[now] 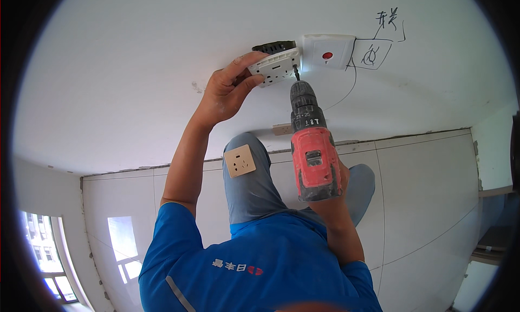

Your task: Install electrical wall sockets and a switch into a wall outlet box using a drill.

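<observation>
My left hand (222,95) pinches a white wall socket (277,66) by its left side, thumb below and fingers on top. The socket is tilted in front of a dark wall box (275,46), whose upper part shows behind it. In my right hand (331,203) is a red and black cordless drill (316,155), which hides most of that hand. The drill's bit (296,72) reaches the right end of the socket; whether it sits in a screw is too small to tell. A beige socket faceplate (240,161) lies on my left thigh.
Right beside the socket, a white square plate (327,50) with a red spot is on the wall. Dark hand-drawn marks (374,54) are farther right. Low on the wall is a beige socket (282,129). My bent legs are over a pale tiled floor (417,203); a window (49,252) is far left.
</observation>
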Action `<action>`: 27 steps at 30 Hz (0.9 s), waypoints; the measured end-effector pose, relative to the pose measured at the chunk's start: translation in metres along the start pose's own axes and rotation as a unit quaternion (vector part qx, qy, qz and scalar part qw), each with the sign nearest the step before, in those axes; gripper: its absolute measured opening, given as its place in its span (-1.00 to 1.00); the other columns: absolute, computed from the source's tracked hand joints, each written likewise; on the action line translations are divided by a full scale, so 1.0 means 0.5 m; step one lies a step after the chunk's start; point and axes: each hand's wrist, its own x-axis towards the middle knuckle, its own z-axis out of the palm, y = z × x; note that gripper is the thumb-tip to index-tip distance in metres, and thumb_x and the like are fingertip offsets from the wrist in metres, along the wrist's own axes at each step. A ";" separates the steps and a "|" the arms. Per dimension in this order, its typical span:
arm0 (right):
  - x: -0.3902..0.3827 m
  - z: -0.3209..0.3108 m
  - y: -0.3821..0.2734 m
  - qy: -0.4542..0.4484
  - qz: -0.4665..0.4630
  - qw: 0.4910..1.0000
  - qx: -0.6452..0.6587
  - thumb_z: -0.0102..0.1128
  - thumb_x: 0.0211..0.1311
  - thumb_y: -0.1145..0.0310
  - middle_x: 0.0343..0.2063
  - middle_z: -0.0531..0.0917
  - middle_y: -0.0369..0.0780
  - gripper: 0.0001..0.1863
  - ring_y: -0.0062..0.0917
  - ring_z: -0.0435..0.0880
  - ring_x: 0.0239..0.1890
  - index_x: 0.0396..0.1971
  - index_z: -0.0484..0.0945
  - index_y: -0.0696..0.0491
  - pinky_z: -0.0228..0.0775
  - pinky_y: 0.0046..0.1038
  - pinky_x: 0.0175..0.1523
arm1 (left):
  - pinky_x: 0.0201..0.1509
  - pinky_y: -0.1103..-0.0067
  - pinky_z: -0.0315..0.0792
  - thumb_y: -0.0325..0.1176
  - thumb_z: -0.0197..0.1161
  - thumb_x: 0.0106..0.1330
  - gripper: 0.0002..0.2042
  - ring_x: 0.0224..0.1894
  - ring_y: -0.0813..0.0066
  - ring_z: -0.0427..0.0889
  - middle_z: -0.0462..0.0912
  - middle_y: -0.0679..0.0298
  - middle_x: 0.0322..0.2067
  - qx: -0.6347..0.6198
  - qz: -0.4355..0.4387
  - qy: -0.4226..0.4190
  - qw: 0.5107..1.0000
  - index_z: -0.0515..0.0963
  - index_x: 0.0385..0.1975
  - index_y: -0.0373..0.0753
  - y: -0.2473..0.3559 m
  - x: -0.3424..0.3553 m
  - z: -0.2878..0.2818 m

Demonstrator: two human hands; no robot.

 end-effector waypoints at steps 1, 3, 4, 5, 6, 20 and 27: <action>-0.001 0.001 0.002 -0.002 0.006 1.000 0.011 0.56 -0.09 0.40 -0.32 0.61 -0.22 -0.55 -0.35 0.71 -0.40 -0.14 0.60 0.10 0.56 -0.39 -0.31 | 0.03 0.55 0.60 -0.60 0.23 0.44 -0.58 -0.08 0.56 0.67 0.66 0.24 0.06 0.005 0.005 -0.006 1.000 0.48 0.29 -0.23 0.000 0.000 -0.002; -0.003 0.003 0.006 -0.001 -0.003 1.000 0.000 0.55 -0.07 0.40 -0.32 0.61 -0.22 -0.56 -0.35 0.71 -0.40 -0.13 0.60 0.10 0.56 -0.39 -0.31 | 0.03 0.54 0.61 -0.61 0.23 0.44 -0.57 -0.06 0.55 0.66 0.64 0.23 0.07 0.004 0.004 -0.010 1.000 0.47 0.29 -0.27 0.000 0.000 -0.004; -0.004 0.004 0.008 -0.003 -0.009 1.000 -0.008 0.55 -0.07 0.40 -0.31 0.61 -0.22 -0.56 -0.35 0.71 -0.40 -0.13 0.60 0.10 0.56 -0.39 -0.31 | 0.03 0.54 0.61 -0.61 0.23 0.44 -0.57 -0.06 0.55 0.66 0.64 0.22 0.07 -0.002 -0.002 -0.009 1.000 0.47 0.29 -0.27 0.000 -0.001 -0.006; -0.004 0.005 0.009 -0.004 -0.011 1.000 -0.012 0.54 -0.06 0.40 -0.31 0.62 -0.21 -0.56 -0.34 0.71 -0.40 -0.12 0.60 0.10 0.55 -0.39 -0.31 | 0.03 0.54 0.61 -0.61 0.23 0.44 -0.57 -0.06 0.55 0.66 0.63 0.22 0.08 -0.007 -0.009 -0.007 1.000 0.47 0.29 -0.27 0.000 -0.001 -0.006; -0.005 0.006 0.009 -0.007 -0.013 1.000 -0.020 0.53 -0.05 0.40 -0.30 0.62 -0.21 -0.56 -0.34 0.70 -0.40 -0.12 0.60 0.10 0.55 -0.39 -0.31 | 0.03 0.55 0.61 -0.61 0.23 0.44 -0.57 -0.06 0.55 0.66 0.63 0.22 0.08 -0.004 -0.009 -0.007 1.000 0.47 0.29 -0.27 0.000 -0.001 -0.005; -0.076 -0.067 0.062 -0.025 -0.041 0.997 -0.067 0.45 0.04 0.32 -0.16 0.68 -0.16 -0.51 -0.31 0.72 -0.31 0.00 0.58 0.15 0.56 -0.37 -0.23 | 0.00 0.51 0.61 -0.64 0.28 0.37 -0.57 -0.12 0.38 0.74 0.74 0.11 -0.06 0.073 0.023 0.013 0.997 0.53 0.22 -0.18 -0.002 -0.025 0.004; -0.289 -0.284 0.226 0.132 0.306 0.940 -0.080 0.29 0.23 0.39 -0.20 0.62 -0.20 -0.63 -0.42 0.66 -0.24 0.02 0.51 0.17 0.49 -0.37 -0.09 | -0.11 0.48 0.63 -0.63 0.32 0.33 -0.54 -0.18 0.20 0.75 0.74 0.05 -0.07 0.164 0.064 0.009 0.984 0.52 0.22 -0.14 0.009 -0.030 0.025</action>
